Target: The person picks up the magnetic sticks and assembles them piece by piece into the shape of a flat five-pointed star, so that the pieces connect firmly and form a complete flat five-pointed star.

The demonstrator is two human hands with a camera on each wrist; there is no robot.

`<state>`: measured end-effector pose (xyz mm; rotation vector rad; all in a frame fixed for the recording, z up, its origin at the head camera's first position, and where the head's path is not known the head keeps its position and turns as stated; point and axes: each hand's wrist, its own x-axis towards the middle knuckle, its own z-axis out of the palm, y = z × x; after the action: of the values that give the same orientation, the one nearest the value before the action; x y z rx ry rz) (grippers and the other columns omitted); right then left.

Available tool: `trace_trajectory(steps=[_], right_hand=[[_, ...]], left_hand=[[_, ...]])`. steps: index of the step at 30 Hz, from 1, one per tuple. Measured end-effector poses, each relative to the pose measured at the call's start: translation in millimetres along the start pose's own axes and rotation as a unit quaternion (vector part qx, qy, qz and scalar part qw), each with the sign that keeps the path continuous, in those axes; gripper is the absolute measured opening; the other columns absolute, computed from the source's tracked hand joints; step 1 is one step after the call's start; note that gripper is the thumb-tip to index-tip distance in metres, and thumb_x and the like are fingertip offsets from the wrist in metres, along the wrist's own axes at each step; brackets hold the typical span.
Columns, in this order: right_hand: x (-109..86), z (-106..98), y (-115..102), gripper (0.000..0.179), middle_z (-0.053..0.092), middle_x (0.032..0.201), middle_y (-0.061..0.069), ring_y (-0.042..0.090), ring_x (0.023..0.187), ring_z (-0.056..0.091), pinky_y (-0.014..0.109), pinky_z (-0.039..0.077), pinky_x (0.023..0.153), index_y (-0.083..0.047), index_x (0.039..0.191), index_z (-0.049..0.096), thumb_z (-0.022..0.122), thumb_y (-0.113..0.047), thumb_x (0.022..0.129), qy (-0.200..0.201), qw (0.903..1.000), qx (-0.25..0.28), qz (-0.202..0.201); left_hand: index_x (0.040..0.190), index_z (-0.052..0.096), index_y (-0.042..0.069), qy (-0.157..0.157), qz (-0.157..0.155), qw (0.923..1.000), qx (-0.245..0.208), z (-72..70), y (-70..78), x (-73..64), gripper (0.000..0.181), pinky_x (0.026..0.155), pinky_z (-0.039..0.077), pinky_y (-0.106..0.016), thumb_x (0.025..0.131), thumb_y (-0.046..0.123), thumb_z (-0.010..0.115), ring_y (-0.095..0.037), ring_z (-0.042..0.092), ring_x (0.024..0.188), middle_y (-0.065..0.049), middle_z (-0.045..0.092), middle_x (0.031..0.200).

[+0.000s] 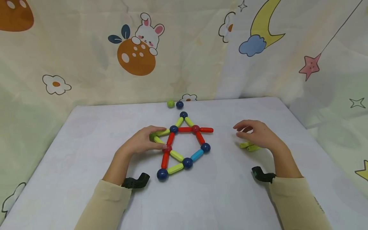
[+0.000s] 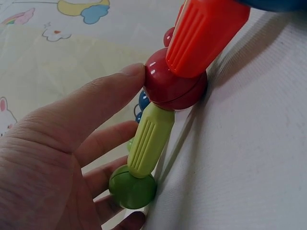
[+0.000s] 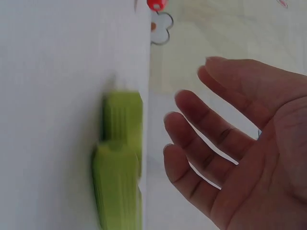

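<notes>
A flat figure of magnetic rods and balls (image 1: 176, 156) lies mid-table, a ring with triangles on its sides. My left hand (image 1: 145, 139) is at its left side, the straight thumb touching a red ball (image 2: 175, 81). The other fingers reach around the corner with a green ball (image 2: 133, 188) and a yellow-green rod (image 2: 151, 141); their contact is partly hidden. My right hand (image 1: 256, 132) hovers with loosely bent fingers and holds nothing. Beneath it lie several loose yellow-green rods (image 1: 253, 148), partly covered by the hand in the head view.
A loose green ball (image 1: 171, 103) and a loose blue ball (image 1: 179, 105) lie at the table's back edge. One red rod (image 1: 207, 130) sticks out rightward from the figure. A printed cloth (image 1: 189, 57) hangs behind the white table (image 1: 224, 198). Each wrist wears a black mount (image 1: 135, 182).
</notes>
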<state>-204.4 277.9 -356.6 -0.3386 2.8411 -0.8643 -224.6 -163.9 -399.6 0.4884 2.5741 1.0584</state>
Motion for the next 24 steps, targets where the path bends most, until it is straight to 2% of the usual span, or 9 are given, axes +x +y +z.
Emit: trace_trajectory(steps=[5,11,18,24], right_hand=[[-14.4,-15,15,0.027,0.071,0.122,0.007,0.026,0.11,0.064,0.036,0.051,0.086,-0.015,0.123,0.072,0.069,-0.028,0.1,-0.021,0.9997,-0.003,0.015],[-25.8,-26,30,0.025,0.072,0.113,0.002,0.02,0.104,0.062,0.034,0.049,0.083,-0.016,0.119,0.075,0.073,-0.026,0.096,-0.065,0.9972,-0.01,0.036],[-30.0,-25,42,0.023,0.075,0.113,0.002,0.019,0.105,0.062,0.034,0.047,0.087,-0.016,0.113,0.076,0.077,-0.02,0.091,-0.095,0.9947,0.014,0.036],[-27.4,-21,42,0.023,0.075,0.114,0.002,0.021,0.109,0.061,0.035,0.045,0.088,-0.017,0.111,0.077,0.08,-0.019,0.088,-0.104,0.9938,0.019,0.032]], left_hand=[[0.15,0.055,0.022,0.002,-0.007,1.0,-0.001,-0.5,0.3,0.5,0.074,0.11,0.047,-0.058,0.085,0.043,0.083,-0.035,0.042,0.144,-0.011,0.049,0.157],[0.151,0.055,0.023,-0.001,-0.009,0.9999,-0.006,0.0,-1.0,0.5,0.075,0.111,0.046,-0.059,0.084,0.044,0.083,-0.035,0.041,0.145,-0.01,0.048,0.158],[0.151,0.055,0.022,0.0,-0.009,1.0,-0.004,1.2,-1.3,0.8,0.075,0.11,0.047,-0.06,0.084,0.045,0.083,-0.036,0.042,0.144,-0.012,0.048,0.157],[0.15,0.055,0.023,0.002,-0.009,1.0,-0.001,0.3,-1.3,1.1,0.075,0.109,0.048,-0.059,0.084,0.045,0.083,-0.036,0.042,0.144,-0.011,0.049,0.157]])
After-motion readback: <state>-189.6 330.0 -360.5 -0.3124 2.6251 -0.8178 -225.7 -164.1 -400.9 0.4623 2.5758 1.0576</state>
